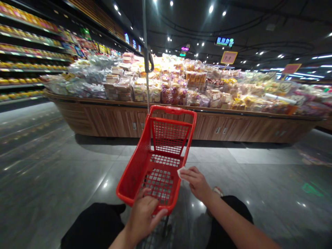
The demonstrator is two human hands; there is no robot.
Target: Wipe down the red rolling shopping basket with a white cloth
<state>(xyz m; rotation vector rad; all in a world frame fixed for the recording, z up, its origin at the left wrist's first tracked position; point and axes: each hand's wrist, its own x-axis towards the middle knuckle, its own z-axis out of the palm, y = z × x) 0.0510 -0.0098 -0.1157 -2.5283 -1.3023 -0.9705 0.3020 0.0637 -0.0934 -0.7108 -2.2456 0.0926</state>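
Observation:
A red plastic shopping basket stands in front of me on a trolley, with nothing in it. My left hand is closed over the basket's near rim. My right hand hovers at the basket's right side and pinches a small white piece of paper. My legs in dark trousers show at the bottom edge.
A long wooden display island stacked with bagged bakery goods runs across ahead. Shelves of packaged goods line the far left. A thin metal pole rises behind the basket. Price signs hang above. The grey tiled floor is glossy.

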